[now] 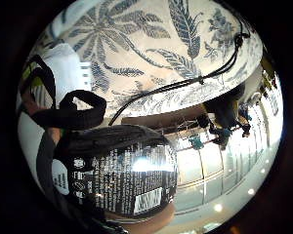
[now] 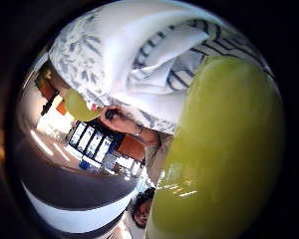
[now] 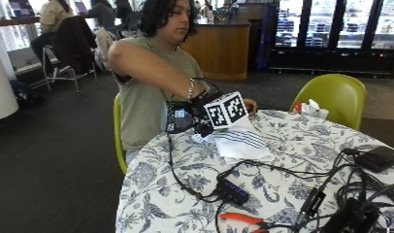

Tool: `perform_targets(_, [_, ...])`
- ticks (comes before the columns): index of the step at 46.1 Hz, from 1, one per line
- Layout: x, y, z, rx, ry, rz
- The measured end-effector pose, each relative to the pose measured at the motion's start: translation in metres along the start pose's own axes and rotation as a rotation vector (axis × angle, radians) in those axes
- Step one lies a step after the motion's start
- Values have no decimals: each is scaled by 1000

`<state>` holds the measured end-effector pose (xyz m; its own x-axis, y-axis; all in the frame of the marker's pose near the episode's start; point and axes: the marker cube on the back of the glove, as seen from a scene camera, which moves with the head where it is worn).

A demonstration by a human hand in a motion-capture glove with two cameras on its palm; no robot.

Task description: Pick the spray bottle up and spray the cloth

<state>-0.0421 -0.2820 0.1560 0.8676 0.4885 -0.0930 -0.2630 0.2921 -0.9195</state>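
While the hand (image 3: 196,115) grips the spray bottle (image 3: 179,118), label unreadable, striped cloth (image 3: 244,141) beside.

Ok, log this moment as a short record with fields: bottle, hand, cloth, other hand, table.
bottle: dark spray bottle with a printed label, lifted off the table beside the cloth
hand: gloved right hand grips the bottle
cloth: white cloth with dark stripes, lying bunched on the table
other hand: bare hand rests at the cloth's far edge
table: round table, floral tablecloth; cables, black devices and orange-handled pliers on it
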Motion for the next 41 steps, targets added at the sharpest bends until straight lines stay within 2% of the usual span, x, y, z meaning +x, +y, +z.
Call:
perform_targets(9, [3, -4, -3, -14, -52, -7])
perform_targets(14, [-18, 15, -24, 57, -71, -88])
perform_targets(19, [-53, 44, -56, 186, -104, -258])
perform_targets(26, [-114, 83, -99, 380, -198, -579])
perform_targets(33, [-168, 83, -113, 543, -338, -887])
perform_targets(36, [-186, 72, -108, 554, -404, -996])
perform_targets(41, [-208, 49, -88, 471, -505, -1134])
